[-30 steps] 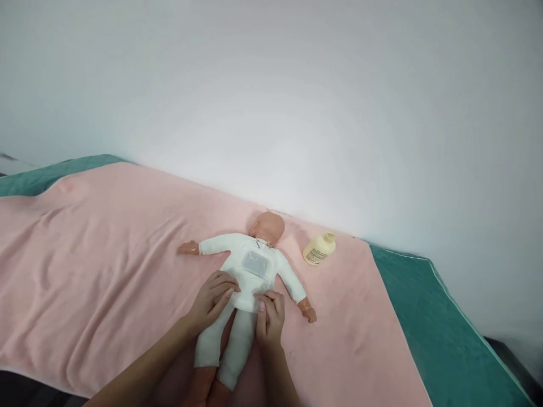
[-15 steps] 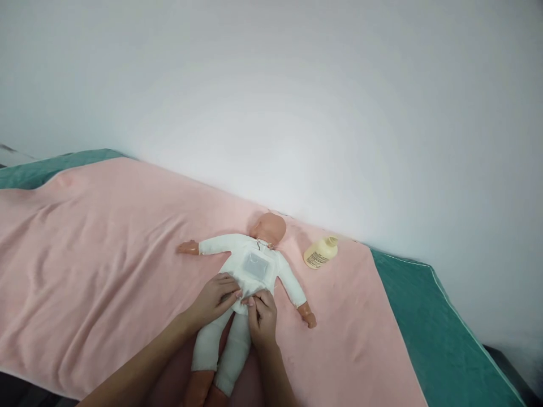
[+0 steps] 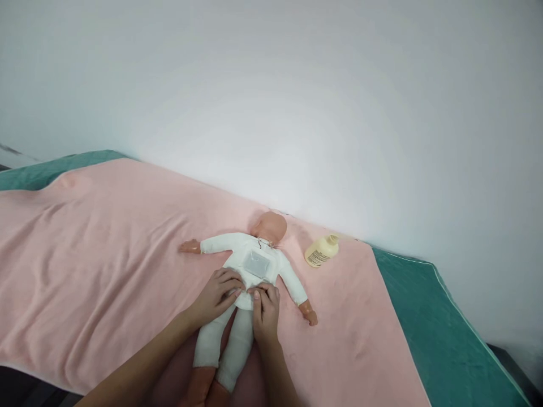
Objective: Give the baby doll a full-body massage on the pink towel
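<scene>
A doll (image 3: 237,257) with a white cloth body lies stretched out on a pink blanket, its smooth head toward the wall and its arms spread. A grey rectangular panel (image 3: 257,263) is set into its torso. On the left side of the lower torso, my left hand (image 3: 220,293) has its fingers bent and closed on the white cloth. My right hand (image 3: 266,311) pinches the cloth on the other side, thumb against fingers. The fingertips of both hands are close together, and they hide part of the doll's waist.
A pale yellow bottle (image 3: 322,251) with dark print stands to the right of the doll's head. The pink blanket (image 3: 106,243) is wrinkled on the left. Green cloth (image 3: 436,322) shows at both ends. A white wall (image 3: 271,102) rises behind.
My right hand has shifted slightly up and to the right, and my left hand slightly up. The cloth between them looks less bunched. Doll and bottle stay in place.
</scene>
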Demonstrator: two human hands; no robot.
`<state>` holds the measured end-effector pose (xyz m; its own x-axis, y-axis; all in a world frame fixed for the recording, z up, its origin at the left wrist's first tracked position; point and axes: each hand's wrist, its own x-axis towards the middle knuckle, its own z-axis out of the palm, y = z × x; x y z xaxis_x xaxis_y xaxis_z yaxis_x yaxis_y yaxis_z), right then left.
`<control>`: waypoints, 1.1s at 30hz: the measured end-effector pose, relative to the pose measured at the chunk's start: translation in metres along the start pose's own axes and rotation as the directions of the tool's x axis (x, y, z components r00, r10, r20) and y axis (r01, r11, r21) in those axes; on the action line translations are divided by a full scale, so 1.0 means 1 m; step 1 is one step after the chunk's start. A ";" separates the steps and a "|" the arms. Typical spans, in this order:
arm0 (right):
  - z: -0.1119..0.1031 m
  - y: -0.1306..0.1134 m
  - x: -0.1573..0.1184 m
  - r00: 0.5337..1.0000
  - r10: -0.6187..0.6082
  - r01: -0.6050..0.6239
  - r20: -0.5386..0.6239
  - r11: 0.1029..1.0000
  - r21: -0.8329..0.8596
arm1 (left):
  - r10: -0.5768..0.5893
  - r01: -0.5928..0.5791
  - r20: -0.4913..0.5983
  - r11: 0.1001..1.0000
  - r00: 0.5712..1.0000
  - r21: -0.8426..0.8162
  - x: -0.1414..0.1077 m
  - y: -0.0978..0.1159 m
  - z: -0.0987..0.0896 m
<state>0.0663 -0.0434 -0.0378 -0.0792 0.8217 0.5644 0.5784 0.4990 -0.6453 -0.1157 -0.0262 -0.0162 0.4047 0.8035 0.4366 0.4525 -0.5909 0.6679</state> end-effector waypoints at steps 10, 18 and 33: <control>-0.001 0.002 -0.003 0.999 -0.022 0.020 -0.024 0.997 -0.072 | 0.019 -0.017 -0.032 0.998 0.999 0.054 -0.004 -0.003 0.002; -0.002 -0.001 0.001 0.999 0.044 -0.042 0.025 0.995 -0.093 | -0.034 0.035 -0.009 0.998 0.999 0.057 0.001 0.002 -0.001; 0.001 0.004 -0.001 0.999 0.039 -0.034 0.027 0.987 -0.155 | -0.020 0.023 -0.028 0.996 0.999 0.089 -0.002 -0.004 0.004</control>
<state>0.0679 -0.0418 -0.0417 -0.0786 0.8476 0.5248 0.6999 0.4218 -0.5764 -0.1148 -0.0252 -0.0224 0.3728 0.8171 0.4398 0.5307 -0.5765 0.6212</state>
